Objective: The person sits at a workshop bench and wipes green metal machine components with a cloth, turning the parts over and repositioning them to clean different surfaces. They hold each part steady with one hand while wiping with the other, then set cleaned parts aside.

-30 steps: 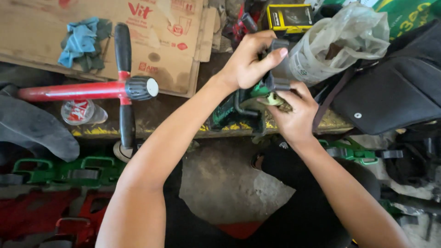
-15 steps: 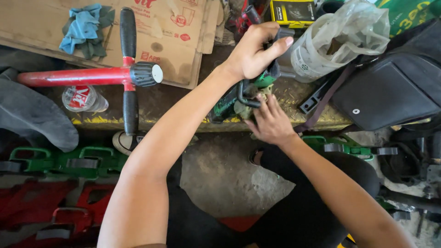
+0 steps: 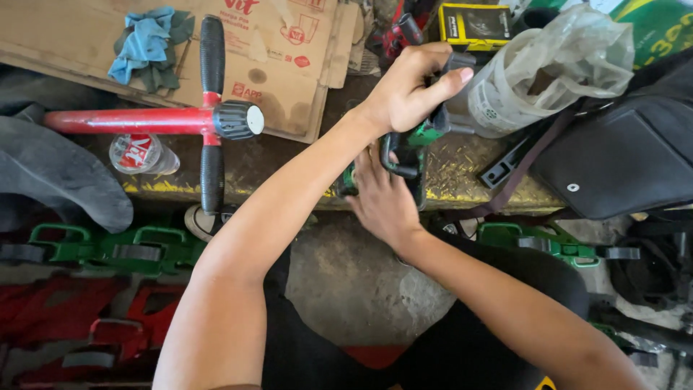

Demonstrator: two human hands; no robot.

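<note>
While the left hand (image 3: 411, 87) keeps its closed grip on the top of the green-and-black tool (image 3: 411, 148) at the workbench edge (image 3: 469, 184), the right hand (image 3: 382, 202) has slid down from the tool's upper part and now lies flat, fingers spread, against its lower end, beside the plastic bag (image 3: 548, 68).

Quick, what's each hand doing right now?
Left hand: closed, gripping the green and black tool from the top.
Right hand: open, pressed flat against it.

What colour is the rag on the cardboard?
Blue, with some darker green-grey cloth; the rag shows in the head view.
</note>
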